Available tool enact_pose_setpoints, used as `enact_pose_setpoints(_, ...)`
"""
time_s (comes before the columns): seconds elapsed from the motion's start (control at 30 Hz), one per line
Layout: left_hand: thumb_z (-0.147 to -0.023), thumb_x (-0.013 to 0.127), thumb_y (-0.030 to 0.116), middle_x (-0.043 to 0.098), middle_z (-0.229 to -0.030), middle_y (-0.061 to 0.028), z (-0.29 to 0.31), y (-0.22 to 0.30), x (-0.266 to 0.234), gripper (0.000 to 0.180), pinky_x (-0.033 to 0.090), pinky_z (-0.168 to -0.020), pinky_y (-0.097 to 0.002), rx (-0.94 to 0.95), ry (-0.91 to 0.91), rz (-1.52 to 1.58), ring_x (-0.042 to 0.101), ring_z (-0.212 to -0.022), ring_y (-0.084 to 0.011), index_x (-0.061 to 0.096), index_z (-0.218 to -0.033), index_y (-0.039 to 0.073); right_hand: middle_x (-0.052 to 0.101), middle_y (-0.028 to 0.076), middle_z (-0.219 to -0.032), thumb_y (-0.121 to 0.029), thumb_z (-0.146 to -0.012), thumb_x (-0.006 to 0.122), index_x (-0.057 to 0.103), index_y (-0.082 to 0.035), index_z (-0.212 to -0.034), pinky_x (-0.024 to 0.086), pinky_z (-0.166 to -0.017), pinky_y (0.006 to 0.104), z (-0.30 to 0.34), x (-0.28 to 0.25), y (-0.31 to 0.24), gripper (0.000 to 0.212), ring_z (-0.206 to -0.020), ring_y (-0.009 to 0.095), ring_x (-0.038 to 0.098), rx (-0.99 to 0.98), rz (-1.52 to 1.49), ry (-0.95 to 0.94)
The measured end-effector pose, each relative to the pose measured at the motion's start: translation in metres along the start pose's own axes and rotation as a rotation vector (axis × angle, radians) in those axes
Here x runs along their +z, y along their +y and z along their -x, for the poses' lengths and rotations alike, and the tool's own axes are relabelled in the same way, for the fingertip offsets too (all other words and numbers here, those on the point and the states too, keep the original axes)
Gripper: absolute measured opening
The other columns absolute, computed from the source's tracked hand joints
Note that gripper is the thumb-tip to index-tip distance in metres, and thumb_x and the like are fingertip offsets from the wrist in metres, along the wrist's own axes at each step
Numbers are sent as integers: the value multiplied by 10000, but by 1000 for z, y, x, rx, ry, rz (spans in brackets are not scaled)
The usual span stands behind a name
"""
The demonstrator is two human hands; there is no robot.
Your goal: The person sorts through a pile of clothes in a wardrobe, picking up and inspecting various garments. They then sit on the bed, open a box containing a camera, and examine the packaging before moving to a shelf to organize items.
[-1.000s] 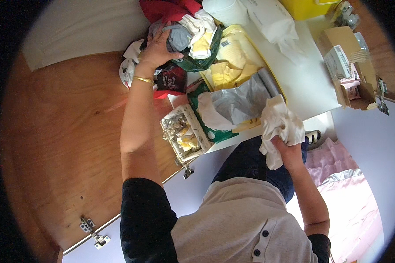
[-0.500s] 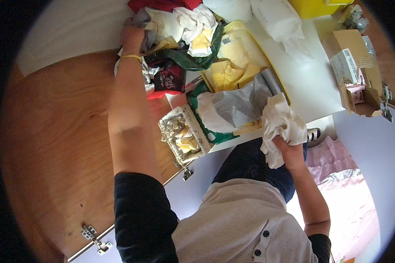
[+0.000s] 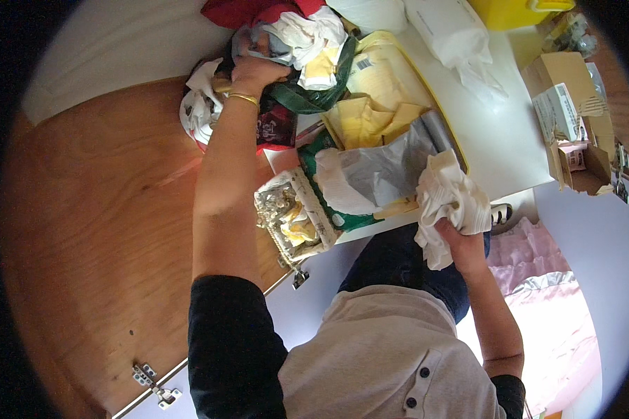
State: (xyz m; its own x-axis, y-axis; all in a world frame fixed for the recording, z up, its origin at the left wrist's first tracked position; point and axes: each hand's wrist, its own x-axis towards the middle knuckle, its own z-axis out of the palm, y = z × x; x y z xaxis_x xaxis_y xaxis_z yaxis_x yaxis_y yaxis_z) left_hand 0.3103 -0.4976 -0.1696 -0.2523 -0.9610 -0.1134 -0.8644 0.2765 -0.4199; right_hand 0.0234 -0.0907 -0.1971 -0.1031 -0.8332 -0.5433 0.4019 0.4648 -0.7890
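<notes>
Near my waist at the right, my right hand (image 3: 461, 241) is closed round a crumpled white cloth (image 3: 449, 199). My left hand (image 3: 257, 70) reaches into a heap at the far left. Its fingers are partly tucked into a thin grey cloth (image 3: 276, 50) and appear to grip it. Right of that lies a bunched white cloth (image 3: 311, 31), with a red cloth (image 3: 223, 12) behind it. A dark green bag edge (image 3: 314, 96) borders the heap in front. Left of my wrist is a white plastic bag (image 3: 201, 105), and a red and black bag (image 3: 278, 127) sits partly under my forearm.
A yellow-rimmed tray (image 3: 461, 150) holds yellow packets (image 3: 367, 119) and a grey plastic bag roll (image 3: 433, 133). A small white basket (image 3: 314, 209) stands in front. Farther right are a white plastic bag (image 3: 447, 31), a yellow container (image 3: 510, 12) and an opened cardboard box (image 3: 597, 150).
My left hand has moved right and a little nearer within the heap, shifting the grey cloth with it. The white plastic bag left of my wrist shows more. My right hand stays with the white cloth.
</notes>
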Motion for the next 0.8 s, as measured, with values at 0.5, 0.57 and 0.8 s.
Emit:
enact_pose_setpoints(0.5, -752, 696, 200, 514, -1262, -159, -9, -108, -13, 648, 392, -964, -351, -632, -5, 1424, 520, -1135, -248, 419, -1307, 14, 561, 81, -1156, -63, -786, 681, 485, -31, -1218, 418, -919, 320, -7, -5, 9, 476, -1062, 192, 531, -20, -9, 16)
enact_pose_setpoints(0.57, -786, 657, 197, 542, -1231, -158, -5, -111, -14, 561, 413, -944, -349, -578, -21, 1450, 544, -1102, -255, 463, -1268, -14, 561, 79, -1157, -63, -786, 683, 482, -31, -1221, 418, -918, 319, -6, -5, 7, 480, -1061, 189, 530, -18, 0, 15)
enact_pose_setpoints(0.8, -898, 512, 195, 588, -1180, -133, -8, -109, -16, 382, 446, -922, -343, -724, -31, 1630, 567, -1073, -279, 524, -1213, -21, 560, 77, -1154, -62, -791, 683, 471, -28, -1228, 418, -914, 312, -6, -4, 5, 487, -1059, 182, 528, -25, -13, -13)
